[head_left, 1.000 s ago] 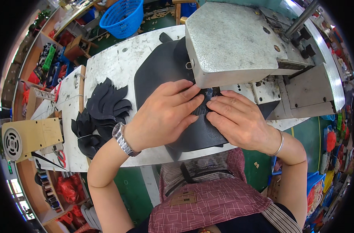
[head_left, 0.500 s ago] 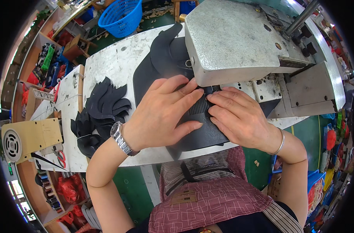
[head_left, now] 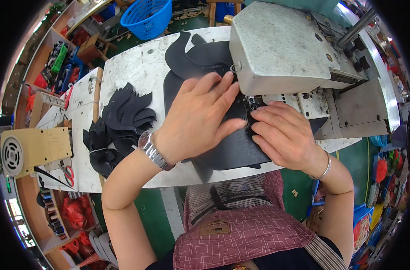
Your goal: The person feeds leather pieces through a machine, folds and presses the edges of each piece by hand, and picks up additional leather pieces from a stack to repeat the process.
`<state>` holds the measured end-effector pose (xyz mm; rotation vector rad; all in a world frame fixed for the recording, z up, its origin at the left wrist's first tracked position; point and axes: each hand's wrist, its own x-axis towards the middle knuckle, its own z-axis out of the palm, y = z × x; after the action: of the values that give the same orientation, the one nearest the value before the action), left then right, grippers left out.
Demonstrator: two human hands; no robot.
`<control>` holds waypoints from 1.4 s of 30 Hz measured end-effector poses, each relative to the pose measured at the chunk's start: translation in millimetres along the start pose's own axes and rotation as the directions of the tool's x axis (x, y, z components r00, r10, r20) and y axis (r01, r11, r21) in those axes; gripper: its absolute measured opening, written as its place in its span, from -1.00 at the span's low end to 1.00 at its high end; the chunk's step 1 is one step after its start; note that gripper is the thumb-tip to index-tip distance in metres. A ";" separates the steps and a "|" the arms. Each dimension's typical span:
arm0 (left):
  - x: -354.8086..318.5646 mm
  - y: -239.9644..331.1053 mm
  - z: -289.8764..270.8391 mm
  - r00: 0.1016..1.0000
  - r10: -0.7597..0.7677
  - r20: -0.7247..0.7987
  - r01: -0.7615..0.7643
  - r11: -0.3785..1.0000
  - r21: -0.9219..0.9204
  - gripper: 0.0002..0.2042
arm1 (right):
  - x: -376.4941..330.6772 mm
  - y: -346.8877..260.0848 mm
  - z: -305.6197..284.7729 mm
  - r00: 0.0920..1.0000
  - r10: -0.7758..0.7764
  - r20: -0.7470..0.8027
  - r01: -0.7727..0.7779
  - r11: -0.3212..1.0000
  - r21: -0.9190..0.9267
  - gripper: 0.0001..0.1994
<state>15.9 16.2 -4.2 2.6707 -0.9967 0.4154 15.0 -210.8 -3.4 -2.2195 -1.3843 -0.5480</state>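
My left hand (head_left: 200,112) lies palm down with its fingers spread over black, flexible cut pieces beside a grey sewing machine head (head_left: 281,49). Its fingertips are near a small metal ring on the head's side. My right hand (head_left: 283,135) rests flat, fingers stretched out close together, just right of the presser foot (head_left: 251,102). Under both hands is a smooth black surface (head_left: 236,150). Beyond the left hand, a curved black piece (head_left: 177,56) sticks out toward the far side. What lies under the palms is hidden.
A pile of black leaf-shaped pieces (head_left: 128,112) lies on the white table (head_left: 124,67) at left. Farther left are a beige machine part (head_left: 38,150) and red-handled scissors (head_left: 69,175). A blue basket (head_left: 147,20) stands beyond the table.
The curved black piece has turned and shifted left from the machine head. My left fingers have drawn away from the presser foot, and my right hand has moved slightly down. The view has shifted a little.
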 end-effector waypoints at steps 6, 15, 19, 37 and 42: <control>-50.8 35.6 -11.5 0.999 0.048 0.027 -0.043 0.987 -0.154 -0.32 | -31.5 -13.9 3.8 0.964 -0.218 -0.151 0.211 0.976 -0.058 -0.83; -81.1 70.0 24.1 0.956 0.046 -0.291 -0.044 0.999 0.011 -0.58 | -40.6 -34.5 28.2 0.961 -0.105 -0.257 0.110 0.994 0.005 -0.85; -75.7 74.8 22.5 0.933 0.052 -0.357 -0.028 0.997 0.071 -0.64 | -41.5 -36.6 27.0 0.964 -0.061 -0.257 0.071 0.997 0.031 -0.81; -87.9 115.0 -20.5 0.765 -0.561 0.316 0.347 -0.055 -0.936 -0.71 | -36.6 -90.1 -19.3 0.729 0.530 0.433 -0.629 0.271 0.729 -0.88; -91.4 115.0 -8.2 0.804 -0.502 0.319 0.357 -0.021 -0.934 -0.79 | -43.2 -97.0 -14.9 0.733 0.563 0.381 -0.630 0.352 0.692 -0.88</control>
<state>-128.5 -10.8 -12.6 1.4331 -0.0892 -0.2404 -92.0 -213.3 1.7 -1.7452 -0.5025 0.3998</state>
